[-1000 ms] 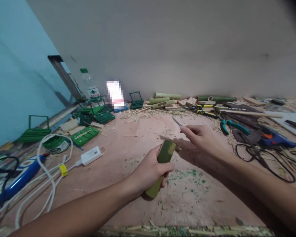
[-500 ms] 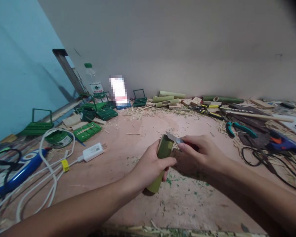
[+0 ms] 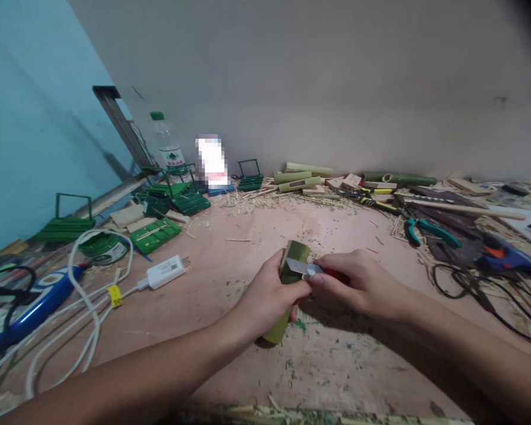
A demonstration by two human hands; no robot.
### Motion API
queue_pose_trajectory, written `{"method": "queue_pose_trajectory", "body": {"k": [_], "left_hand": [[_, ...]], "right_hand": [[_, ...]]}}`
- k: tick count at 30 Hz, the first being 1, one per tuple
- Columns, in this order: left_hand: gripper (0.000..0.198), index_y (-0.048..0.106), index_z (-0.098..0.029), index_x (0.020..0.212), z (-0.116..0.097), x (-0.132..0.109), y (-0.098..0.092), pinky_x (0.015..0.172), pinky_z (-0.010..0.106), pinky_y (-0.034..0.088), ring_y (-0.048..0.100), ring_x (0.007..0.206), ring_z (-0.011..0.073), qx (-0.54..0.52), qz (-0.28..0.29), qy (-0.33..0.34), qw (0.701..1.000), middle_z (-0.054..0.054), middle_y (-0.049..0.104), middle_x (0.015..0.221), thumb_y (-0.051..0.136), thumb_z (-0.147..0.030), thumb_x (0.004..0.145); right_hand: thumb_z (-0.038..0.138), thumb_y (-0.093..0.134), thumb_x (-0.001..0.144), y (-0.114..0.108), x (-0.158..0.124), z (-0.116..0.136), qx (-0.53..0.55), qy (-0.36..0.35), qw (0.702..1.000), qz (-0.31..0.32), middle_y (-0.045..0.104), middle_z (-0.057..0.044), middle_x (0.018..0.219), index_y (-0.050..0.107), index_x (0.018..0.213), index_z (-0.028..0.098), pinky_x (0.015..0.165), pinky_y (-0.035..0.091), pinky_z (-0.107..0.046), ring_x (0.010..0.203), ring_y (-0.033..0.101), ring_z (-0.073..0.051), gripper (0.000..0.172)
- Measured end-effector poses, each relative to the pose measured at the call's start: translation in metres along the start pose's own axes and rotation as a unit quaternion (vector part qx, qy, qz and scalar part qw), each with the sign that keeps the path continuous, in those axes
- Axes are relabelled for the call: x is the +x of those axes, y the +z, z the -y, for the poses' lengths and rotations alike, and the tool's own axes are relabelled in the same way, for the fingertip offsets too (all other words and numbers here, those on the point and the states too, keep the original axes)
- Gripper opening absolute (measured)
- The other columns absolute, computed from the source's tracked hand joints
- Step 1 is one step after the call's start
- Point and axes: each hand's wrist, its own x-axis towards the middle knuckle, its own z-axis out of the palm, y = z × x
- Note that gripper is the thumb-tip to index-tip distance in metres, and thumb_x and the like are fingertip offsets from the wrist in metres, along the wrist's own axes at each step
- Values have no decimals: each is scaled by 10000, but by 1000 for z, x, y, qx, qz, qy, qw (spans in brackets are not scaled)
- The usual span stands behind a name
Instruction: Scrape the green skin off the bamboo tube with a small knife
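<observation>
My left hand [image 3: 272,289] is wrapped round a green bamboo tube [image 3: 277,332], which stands tilted above the wooden tabletop with its upper end leaning away from me. In my right hand [image 3: 358,280] is a utility knife [image 3: 301,267] with a red handle. Its blade lies across the bamboo's upper part, just above my left thumb. Most of the knife's handle is hidden by my right fingers. Small green shavings [image 3: 298,324] are scattered on the table beneath both hands.
Along the wall lie bamboo pieces [image 3: 298,177] and wood scraps. Teal-handled pliers [image 3: 438,233] and a blue glue gun [image 3: 513,258] are at the right. At the left are a white charger [image 3: 166,273] with its cable, an open green can [image 3: 104,251] and green-painted models [image 3: 66,227].
The knife blade has moved from the tube's top edge down and left onto its side, close to my left thumb. My right hand has shifted slightly towards me; the left keeps its hold.
</observation>
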Motion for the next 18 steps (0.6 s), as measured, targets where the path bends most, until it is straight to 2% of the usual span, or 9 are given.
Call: {"method": "queue_pose_trajectory", "body": {"k": [8,13,18], "left_hand": [[241,545,-199,989,3,-4,0,355,186,400,486,363,72,30,-4,13,999,-82,567,634,680,-193,790],[287,536,-203,1035,-2,-4,0,360,186,415,486,358,97,40,-9,-7,999,-101,514,538,663,-188,778],[320,519,-206,1058,-7,-1,-4,352,184,396,478,351,102,60,-13,-10,998,-101,522,531,672,-209,777]], "right_hand": [[416,505,1078,-3,1,-1,-7,6,1000,-15,513,32,621,607,771,179,562,330,-244,551,423,-100,402],[430,491,1077,-5,3,-3,-24,37,999,-32,517,22,630,654,788,171,573,323,-261,573,431,-115,421],[445,513,1065,-2,6,-4,-25,47,997,-59,495,28,613,646,743,173,574,318,-267,568,428,-116,442]]}}
